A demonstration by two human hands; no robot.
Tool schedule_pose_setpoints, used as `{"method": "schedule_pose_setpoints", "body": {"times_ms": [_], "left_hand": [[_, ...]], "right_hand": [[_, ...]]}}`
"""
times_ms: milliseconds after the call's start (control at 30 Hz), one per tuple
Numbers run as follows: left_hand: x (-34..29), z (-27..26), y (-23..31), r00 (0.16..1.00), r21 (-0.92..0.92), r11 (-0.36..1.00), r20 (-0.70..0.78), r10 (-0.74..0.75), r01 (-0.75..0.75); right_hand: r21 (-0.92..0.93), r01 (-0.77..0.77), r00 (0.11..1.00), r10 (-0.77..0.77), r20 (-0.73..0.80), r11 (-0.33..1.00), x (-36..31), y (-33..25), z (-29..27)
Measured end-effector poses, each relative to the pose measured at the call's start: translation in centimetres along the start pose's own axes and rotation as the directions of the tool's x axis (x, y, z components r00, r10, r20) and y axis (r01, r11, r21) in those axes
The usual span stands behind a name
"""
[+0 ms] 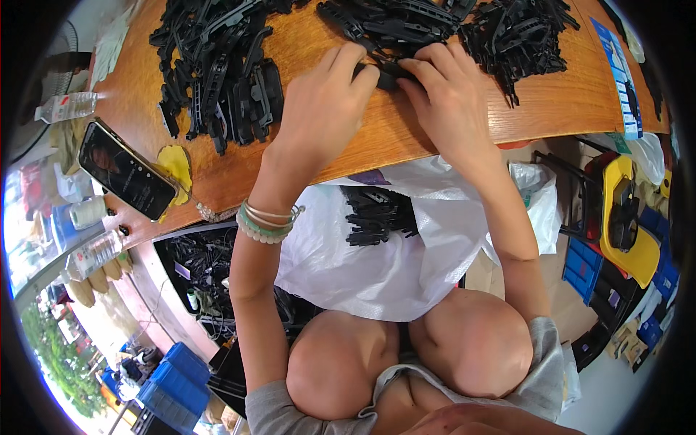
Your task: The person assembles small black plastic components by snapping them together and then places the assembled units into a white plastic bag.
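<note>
Both of my hands meet over the wooden table point(391, 134), close to its near edge. Between them is a black plastic part point(388, 77), gripped at its left end by my left hand point(330, 101) and at its right end by my right hand point(448, 101). Fingers of both hands are closed and cover much of the part. Just beyond them lies a heap of long black plastic parts point(406, 25). Left of my left hand spreads a larger pile of black parts point(217, 72). Smaller, thinner black pieces point(518, 40) are piled right of my right hand.
A smartphone point(127, 170) leans by a yellow flower-shaped item point(174, 170) at the table's left. A white sack point(362, 283) with black parts inside hangs open over my lap. Plastic bottles point(69, 106) stand left; a yellow chair point(627, 239) is at right.
</note>
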State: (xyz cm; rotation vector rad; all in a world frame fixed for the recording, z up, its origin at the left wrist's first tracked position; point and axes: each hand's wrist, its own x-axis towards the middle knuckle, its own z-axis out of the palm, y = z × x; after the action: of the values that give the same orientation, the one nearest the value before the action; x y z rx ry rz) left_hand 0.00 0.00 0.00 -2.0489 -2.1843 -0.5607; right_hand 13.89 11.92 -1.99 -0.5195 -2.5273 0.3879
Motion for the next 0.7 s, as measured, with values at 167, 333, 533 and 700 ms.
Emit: {"method": "schedule_pose_setpoints", "body": {"times_ms": [167,333,533,700], "left_hand": [[-2.4,-0.2,0.4,0.915,-0.369,0.929,-0.361,-0.181,0.038],[-2.9,-1.7,2.6,0.796,-0.948,-0.07,0.301,-0.526,0.312],[-2.3,-1.7,3.0,0.791,-0.898,-0.263,0.436,-0.429,0.352],[-2.7,-2.0,2.6,0.804,-0.861,0.032,0.461,-0.377,0.508]], "right_hand": [[0.203,0.042,0.961,0.016,-0.276,0.978,-0.9,-0.6,-0.6],[0.852,-0.307,0.925,0.343,0.162,0.424,-1.5,-2.6,-3.8],[0.912,-0.366,0.93,0.119,0.349,0.187,-2.8,-2.0,-4.4],[0.877,-0.231,0.972,0.125,0.197,0.421,-2.9,-2.3,-4.4]]}}
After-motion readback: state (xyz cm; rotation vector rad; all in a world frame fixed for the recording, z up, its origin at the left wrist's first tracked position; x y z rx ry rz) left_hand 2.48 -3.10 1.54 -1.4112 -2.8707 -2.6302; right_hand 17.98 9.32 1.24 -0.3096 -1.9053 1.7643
